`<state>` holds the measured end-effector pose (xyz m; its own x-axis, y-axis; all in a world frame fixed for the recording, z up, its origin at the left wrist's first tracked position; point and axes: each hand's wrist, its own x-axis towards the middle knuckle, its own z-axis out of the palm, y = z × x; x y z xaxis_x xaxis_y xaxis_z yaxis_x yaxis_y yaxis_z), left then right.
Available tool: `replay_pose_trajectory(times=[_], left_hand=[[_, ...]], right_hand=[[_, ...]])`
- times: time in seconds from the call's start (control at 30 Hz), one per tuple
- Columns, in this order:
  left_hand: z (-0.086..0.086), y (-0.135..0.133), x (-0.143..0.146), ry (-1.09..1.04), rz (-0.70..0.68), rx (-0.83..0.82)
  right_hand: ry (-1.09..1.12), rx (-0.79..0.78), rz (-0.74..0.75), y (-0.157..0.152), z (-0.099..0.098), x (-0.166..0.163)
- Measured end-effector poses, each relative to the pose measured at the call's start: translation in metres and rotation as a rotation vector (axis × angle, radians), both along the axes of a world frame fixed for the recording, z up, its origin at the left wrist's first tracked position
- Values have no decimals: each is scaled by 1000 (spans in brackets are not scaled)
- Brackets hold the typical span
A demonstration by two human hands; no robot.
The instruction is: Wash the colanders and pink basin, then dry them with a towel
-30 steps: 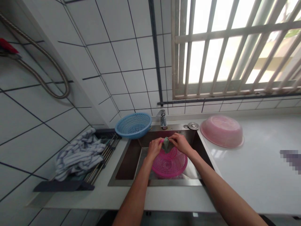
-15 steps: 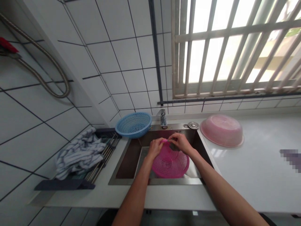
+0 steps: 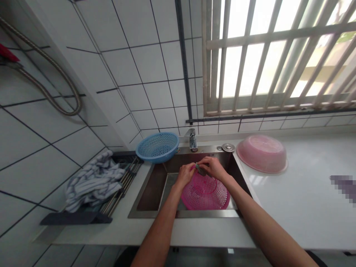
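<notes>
White tiled walls (image 3: 150, 63) w/ dark grout lines; barred window (image 3: 250, 70) upper R, daylight thru it v. bright (nearly blown out); glossy white counter (image 3: 308, 196) below.

White counter (image 3: 314, 211): upturned pink basin (image 3: 261, 154) right, rack (image 3: 76, 218) left.

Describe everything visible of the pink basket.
The pink basket looks plastic and rounded, pierced with many small holes, showing a ring pattern. It is in the sink, apparently tilted. The left hand pinches its far edge; beside that, the right hand holds a greenish cloth. Whether it touches the sink floor is unclear.
</notes>
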<state>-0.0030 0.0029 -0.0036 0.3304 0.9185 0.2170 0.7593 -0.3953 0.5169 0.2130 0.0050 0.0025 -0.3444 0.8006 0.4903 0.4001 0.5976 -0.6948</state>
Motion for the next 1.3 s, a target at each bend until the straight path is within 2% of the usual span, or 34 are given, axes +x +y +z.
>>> replay_pose_trajectory(times=[0.1,0.23,0.4,0.47,0.67,0.87,1.07,1.2,1.3], left_hand=[[4,3,-4,1,2,4],[10,5,-16,-15,91,52],[8,-1,-4,15,-16,14],[8,-1,-3,23,-18,15],[11,3,-17,-30,105,83],[8,-2,-8,19,0,28],[12,3,-23,-9,139,65],[6,-1,-10,44,13,22],[5,-2,-5,75,-10,8]], right_hand=[[-2,-37,9,2,-1,3],[46,-95,-40,6,-6,6],[32,-50,1,1,-4,-3],[34,-41,20,1,-3,-3],[101,-111,-46,4,-3,6],[74,-61,11,-2,-2,-5],[151,-152,-28,4,-9,2],[75,-104,23,1,-8,-7],[54,-92,38,0,-7,-8]])
